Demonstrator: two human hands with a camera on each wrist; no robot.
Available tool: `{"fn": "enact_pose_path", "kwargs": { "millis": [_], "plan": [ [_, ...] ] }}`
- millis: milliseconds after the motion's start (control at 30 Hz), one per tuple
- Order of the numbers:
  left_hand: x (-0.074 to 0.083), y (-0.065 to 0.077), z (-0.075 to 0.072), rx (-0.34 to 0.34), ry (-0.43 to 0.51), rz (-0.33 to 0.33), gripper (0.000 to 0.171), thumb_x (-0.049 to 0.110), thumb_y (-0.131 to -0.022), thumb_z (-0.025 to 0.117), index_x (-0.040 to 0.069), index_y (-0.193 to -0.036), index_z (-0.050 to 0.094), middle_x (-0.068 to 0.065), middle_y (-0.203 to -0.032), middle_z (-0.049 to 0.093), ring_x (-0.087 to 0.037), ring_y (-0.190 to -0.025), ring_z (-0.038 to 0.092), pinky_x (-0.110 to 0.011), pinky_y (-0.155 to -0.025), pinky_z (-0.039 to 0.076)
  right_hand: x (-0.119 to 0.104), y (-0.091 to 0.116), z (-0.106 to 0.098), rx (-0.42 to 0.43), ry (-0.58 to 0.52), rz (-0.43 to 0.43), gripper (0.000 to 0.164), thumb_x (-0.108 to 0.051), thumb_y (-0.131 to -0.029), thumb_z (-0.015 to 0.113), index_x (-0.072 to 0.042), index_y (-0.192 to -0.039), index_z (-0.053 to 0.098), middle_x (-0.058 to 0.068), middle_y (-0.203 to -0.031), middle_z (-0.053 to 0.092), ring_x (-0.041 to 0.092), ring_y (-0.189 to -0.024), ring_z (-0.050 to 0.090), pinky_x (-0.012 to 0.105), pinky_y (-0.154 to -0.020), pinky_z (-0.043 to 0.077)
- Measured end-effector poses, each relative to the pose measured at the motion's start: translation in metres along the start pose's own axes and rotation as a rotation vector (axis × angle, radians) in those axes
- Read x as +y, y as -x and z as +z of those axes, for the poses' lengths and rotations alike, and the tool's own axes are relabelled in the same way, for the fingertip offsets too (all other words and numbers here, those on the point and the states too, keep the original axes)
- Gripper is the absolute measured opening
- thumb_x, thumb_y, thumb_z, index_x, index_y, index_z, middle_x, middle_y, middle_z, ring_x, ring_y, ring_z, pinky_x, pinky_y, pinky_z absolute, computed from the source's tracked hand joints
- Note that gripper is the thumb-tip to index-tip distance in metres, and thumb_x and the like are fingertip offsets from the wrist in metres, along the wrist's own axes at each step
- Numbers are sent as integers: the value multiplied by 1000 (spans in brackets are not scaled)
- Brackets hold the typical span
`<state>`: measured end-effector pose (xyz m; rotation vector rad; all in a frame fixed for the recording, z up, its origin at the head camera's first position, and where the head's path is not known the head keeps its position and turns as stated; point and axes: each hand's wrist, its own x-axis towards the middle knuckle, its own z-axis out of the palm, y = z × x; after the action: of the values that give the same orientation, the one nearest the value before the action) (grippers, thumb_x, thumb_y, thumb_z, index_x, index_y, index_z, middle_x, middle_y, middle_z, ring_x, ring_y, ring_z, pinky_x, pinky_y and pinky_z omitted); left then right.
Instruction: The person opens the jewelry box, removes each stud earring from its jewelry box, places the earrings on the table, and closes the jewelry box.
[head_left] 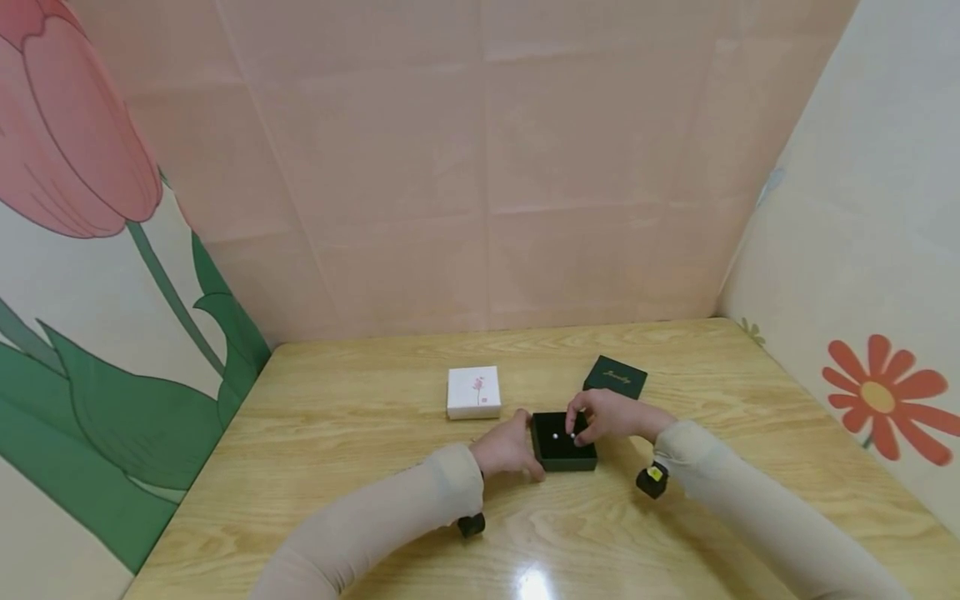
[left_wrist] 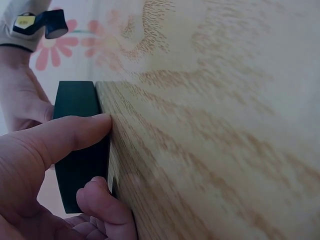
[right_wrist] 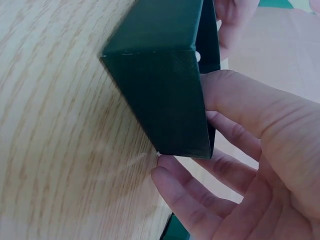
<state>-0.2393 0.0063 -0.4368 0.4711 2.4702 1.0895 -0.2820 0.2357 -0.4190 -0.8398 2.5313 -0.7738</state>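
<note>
An open dark green jewelry box (head_left: 567,463) with a black lining stands on the table. Two small white pearl-like stud earrings show in it; the left earring (head_left: 555,436) sits apart from the fingers. My left hand (head_left: 507,447) grips the box at its left side, the thumb (left_wrist: 82,131) lying along the green wall. From the right, my right hand (head_left: 617,412) reaches over the rim and pinches the other earring (head_left: 573,436) between thumb and index finger. In the right wrist view those fingertips are hidden inside the box, with a white bead (right_wrist: 198,56) near the rim.
Behind the right hand lies the dark green lid (head_left: 619,377) with gold lettering. A white box (head_left: 473,392) with a pink flower print is at the back left of the green box. The wooden table (head_left: 360,400) meets a pink backdrop (head_left: 390,208) at its far edge.
</note>
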Motion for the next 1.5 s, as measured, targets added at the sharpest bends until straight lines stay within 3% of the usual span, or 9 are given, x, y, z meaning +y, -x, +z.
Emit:
{"fn": "enact_pose_path", "kwargs": {
  "millis": [133,200,367,667,900,1333,1500],
  "plan": [
    [0,1,0,-7,32,-3,81,7,-64,86,3,-131,40,-8,-96,58,-17,-68,55,-28,-59,45,0,0,1,5,3,-5,12,-12,-81,77,-15,-89,68,-2,-97,63,8,-60,43,22,-57,40],
    [1,2,0,-7,35,-4,81,7,-64,86,3,-131,40,-8,-97,58,-17,-69,55,-28,-60,45,0,0,1,7,5,-5,12,-13,-81,76,-15,-88,68,-2,-98,63,9,-65,45,22,-59,40],
    [1,3,0,-5,20,-6,83,8,-64,87,3,-132,40,-9,-100,59,-17,-73,55,-28,-63,45,1,-1,2,12,18,-6,11,-13,-81,76,-16,-88,68,-3,-98,63,12,-76,47,23,-63,41],
    [2,4,-2,-2,4,-5,83,9,-64,87,4,-132,41,-10,-111,60,-18,-86,53,-32,-81,46,4,-1,4,22,22,-12,10,-13,-82,76,-17,-88,68,-3,-99,63,12,-76,48,23,-64,42],
    [0,2,0,-16,32,-21,84,8,-65,86,4,-134,38,-8,-96,59,-17,-66,54,-28,-58,45,4,-1,4,40,55,-28,10,-14,-82,75,-18,-87,67,-5,-97,63,12,-79,50,23,-67,43],
    [-1,0,-1,-18,49,-22,84,8,-65,86,4,-134,38,-7,-94,58,-17,-62,53,-28,-55,44,2,-1,1,20,21,-22,7,-14,-84,73,-17,-87,67,-4,-96,65,15,-81,56,25,-69,45],
    [-1,0,-1,-18,36,-20,86,9,-66,87,4,-136,37,-7,-99,58,-17,-68,54,-28,-59,45,2,1,-2,20,5,-35,6,-16,-86,72,-16,-87,67,-4,-99,65,21,-96,62,36,-81,52]
  ]
}}
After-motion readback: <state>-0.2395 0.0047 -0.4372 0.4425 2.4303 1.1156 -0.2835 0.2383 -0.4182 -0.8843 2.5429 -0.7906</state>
